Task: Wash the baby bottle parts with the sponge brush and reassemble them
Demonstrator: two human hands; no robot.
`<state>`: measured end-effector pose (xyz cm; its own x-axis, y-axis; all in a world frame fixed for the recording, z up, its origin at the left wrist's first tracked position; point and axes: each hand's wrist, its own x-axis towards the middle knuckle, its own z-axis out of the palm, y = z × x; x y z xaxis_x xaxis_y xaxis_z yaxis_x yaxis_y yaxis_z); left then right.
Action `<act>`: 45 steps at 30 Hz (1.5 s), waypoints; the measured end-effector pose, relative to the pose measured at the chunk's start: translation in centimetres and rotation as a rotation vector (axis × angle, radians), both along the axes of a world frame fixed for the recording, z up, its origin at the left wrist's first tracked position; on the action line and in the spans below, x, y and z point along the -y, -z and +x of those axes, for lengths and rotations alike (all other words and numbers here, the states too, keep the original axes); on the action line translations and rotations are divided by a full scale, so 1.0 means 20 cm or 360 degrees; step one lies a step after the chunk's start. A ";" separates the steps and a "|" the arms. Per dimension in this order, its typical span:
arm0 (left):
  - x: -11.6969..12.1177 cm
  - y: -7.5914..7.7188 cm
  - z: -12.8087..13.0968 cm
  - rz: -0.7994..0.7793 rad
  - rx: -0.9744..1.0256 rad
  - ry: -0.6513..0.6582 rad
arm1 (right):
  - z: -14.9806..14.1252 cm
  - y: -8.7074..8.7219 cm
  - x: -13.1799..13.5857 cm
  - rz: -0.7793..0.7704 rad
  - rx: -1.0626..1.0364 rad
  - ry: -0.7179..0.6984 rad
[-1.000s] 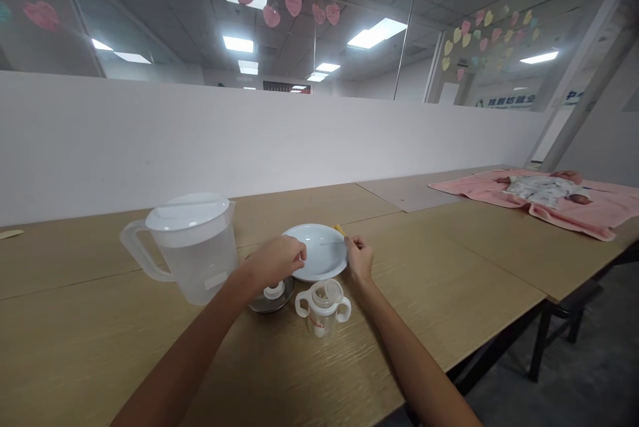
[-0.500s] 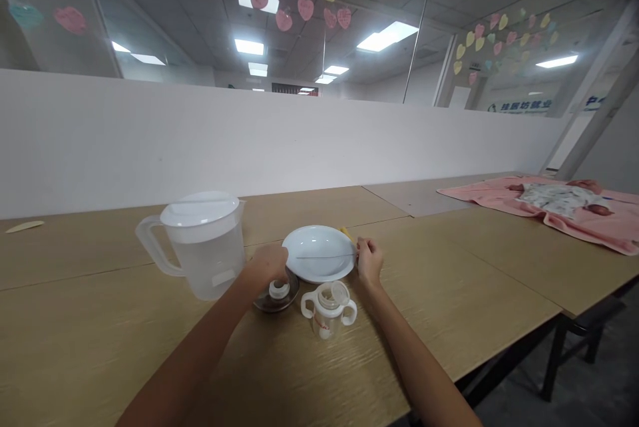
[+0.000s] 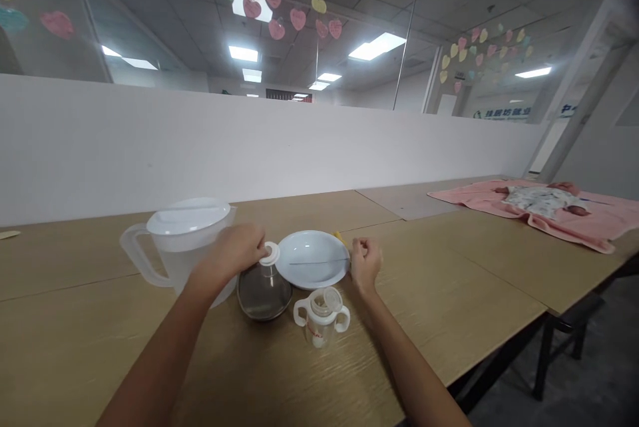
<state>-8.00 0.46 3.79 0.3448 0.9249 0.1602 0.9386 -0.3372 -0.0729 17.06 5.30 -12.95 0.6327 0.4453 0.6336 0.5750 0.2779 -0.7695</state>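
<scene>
My left hand (image 3: 237,251) pinches a white ring-shaped piece (image 3: 270,254) with a clear part below it. Under that piece is a dark, shiny round dish (image 3: 264,304). A thin grey rod (image 3: 317,262) stretches across the white plate (image 3: 307,279). At the rod's right end, by the plate's rim, the curled fingers of my right hand (image 3: 367,264) close on it. In front of the plate stands a clear cup with two white handles (image 3: 319,324), its small lid (image 3: 333,298) flipped up. My left forearm and hand partly cover a translucent lidded pitcher (image 3: 187,241).
A yellow object (image 3: 340,238) shows partly behind the plate. Farther right on the table (image 3: 424,281), a baby-like figure in patterned clothing (image 3: 532,201) lies on a pink blanket (image 3: 564,231). A white wall (image 3: 279,154) runs along the back. A dark stool (image 3: 562,340) stands at the right.
My left hand has raised the white ring piece from the dark dish, moving up and left, so more of the dish shows. My right hand stays beside the plate. The view has shifted slightly.
</scene>
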 end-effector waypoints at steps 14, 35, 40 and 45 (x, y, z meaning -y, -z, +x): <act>-0.04 0.30 0.35 0.0421 -0.0031 0.0660 | -0.11 -0.03 0.07 0.0581 0.1289 -0.0166; 0.07 0.23 0.31 0.0595 -0.0244 0.1060 | 0.00 -0.12 0.11 0.0867 0.1571 -0.0047; 0.13 0.18 0.29 0.0388 0.0067 0.0823 | 0.05 -0.09 0.08 0.0562 0.1343 -0.0004; 0.24 0.15 0.31 -0.0029 0.0309 0.1083 | 0.13 -0.07 0.05 0.0431 0.0769 0.0352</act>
<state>-1.80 -4.43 0.83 0.8140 0.5173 0.2640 0.5144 -0.8532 0.0857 19.57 4.26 -11.63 0.3038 0.1181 0.9454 0.9088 0.2619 -0.3247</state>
